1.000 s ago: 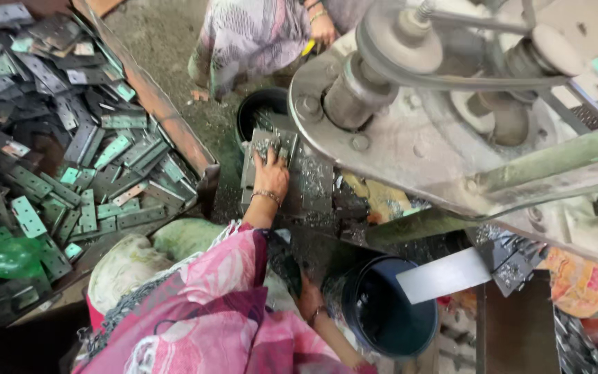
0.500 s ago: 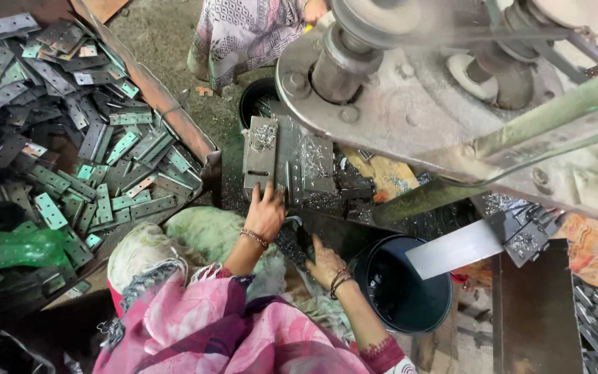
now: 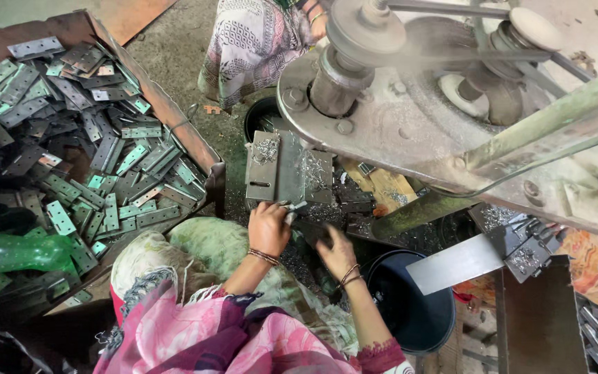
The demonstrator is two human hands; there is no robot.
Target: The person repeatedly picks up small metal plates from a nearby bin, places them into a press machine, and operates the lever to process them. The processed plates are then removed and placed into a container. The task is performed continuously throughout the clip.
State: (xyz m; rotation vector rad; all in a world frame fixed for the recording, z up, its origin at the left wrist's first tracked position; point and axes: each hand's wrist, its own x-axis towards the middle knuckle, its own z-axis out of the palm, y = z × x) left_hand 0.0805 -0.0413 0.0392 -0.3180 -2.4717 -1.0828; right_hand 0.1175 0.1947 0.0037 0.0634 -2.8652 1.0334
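Our left hand [image 3: 268,228] pinched a thin plate [image 3: 297,207]; our right hand [image 3: 336,251] gripped another plate [image 3: 313,232]. Stiff, light, sharp-edged: best held by the edges.

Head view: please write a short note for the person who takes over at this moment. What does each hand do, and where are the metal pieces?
Left hand: at the near edge of the grey metal plate under the machine, fingers on a small dark piece; whether it is gripped, I cannot tell.
Right hand: low beside the left, touching dark pieces; grip unclear.
Things: crate on the left holds many flat perforated metal pieces. Black bucket stands by the right forearm. Metal shavings lie on the plate.
Done or left: not readable from this view. Another person sits beyond the machine.
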